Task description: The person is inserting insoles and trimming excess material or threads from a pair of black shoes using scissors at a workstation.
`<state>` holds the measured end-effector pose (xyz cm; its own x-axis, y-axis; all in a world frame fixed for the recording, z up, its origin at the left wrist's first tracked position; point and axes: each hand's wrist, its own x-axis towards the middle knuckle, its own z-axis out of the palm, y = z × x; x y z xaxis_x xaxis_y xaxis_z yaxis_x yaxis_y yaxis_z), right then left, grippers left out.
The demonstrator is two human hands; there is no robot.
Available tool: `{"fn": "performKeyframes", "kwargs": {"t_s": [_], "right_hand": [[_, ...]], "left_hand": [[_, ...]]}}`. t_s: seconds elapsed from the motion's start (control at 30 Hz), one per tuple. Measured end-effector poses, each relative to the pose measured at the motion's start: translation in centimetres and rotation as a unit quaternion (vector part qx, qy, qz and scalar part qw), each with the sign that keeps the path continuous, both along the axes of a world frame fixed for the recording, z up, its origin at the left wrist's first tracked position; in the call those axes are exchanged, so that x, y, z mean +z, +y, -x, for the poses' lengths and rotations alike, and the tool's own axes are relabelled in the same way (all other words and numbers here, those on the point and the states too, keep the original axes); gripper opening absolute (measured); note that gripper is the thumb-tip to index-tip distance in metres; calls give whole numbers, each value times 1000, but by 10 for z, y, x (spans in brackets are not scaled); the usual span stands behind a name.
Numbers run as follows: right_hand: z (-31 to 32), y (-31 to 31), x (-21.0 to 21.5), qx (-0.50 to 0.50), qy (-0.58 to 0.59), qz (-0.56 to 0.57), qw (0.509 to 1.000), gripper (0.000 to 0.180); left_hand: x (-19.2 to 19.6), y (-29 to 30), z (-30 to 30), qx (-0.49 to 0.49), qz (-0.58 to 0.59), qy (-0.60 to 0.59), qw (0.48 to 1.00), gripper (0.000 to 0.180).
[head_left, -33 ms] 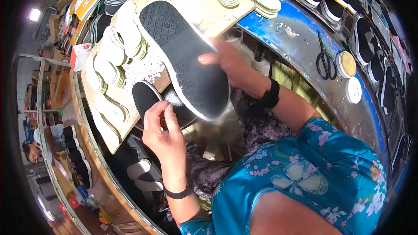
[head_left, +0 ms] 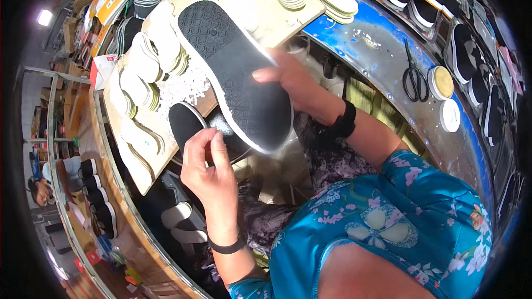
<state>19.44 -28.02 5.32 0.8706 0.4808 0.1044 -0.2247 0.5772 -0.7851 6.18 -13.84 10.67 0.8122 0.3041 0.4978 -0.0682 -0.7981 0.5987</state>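
Has black shoes with white soles [head_left: 98,202] lined up at far left, then stacks of white sole-shaped pieces [head_left: 145,62] on a pale wooden board [head_left: 287,25]. Overlaps a small black shoe end with white edging [head_left: 185,123] with the left hand [head_left: 209,158], fingers curled; cannot tell whether gripping it. Holds mid-view a long white-rimmed shoe, black patterned underside showing [head_left: 235,75], clasped along its right side by the right hand [head_left: 299,82]. Has farther right, on a worn blue-and-grey metal table [head_left: 382,67], black-handled scissors [head_left: 414,82], a round yellowish-filled tub [head_left: 441,82] and a round white lid [head_left: 450,114].
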Motion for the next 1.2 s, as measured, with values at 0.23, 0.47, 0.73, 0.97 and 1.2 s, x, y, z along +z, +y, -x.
{"fn": "performKeyframes", "kwargs": {"t_s": [0.23, 0.47, 0.73, 0.97, 1.2], "right_hand": [[6, -2, 9, -54, -93, 96, 990, 34], [21, -4, 18, -120, -197, 207, 951, 42], [35, -4, 22, -216, -365, 256, 869, 51], [42, -4, 26, -234, -412, 278, 835, 48], [28, -2, 21, -203, -319, 309, 873, 45]], "left_hand": [[18, -16, 0, -27, 58, 35, 997, 5], [26, -14, -6, 0, 62, 63, 996, 13], [19, -7, -6, 9, 69, 104, 992, 13], [21, -6, -11, 8, 35, 120, 992, 9], [27, -6, 3, -118, 47, 136, 983, 6]]}}
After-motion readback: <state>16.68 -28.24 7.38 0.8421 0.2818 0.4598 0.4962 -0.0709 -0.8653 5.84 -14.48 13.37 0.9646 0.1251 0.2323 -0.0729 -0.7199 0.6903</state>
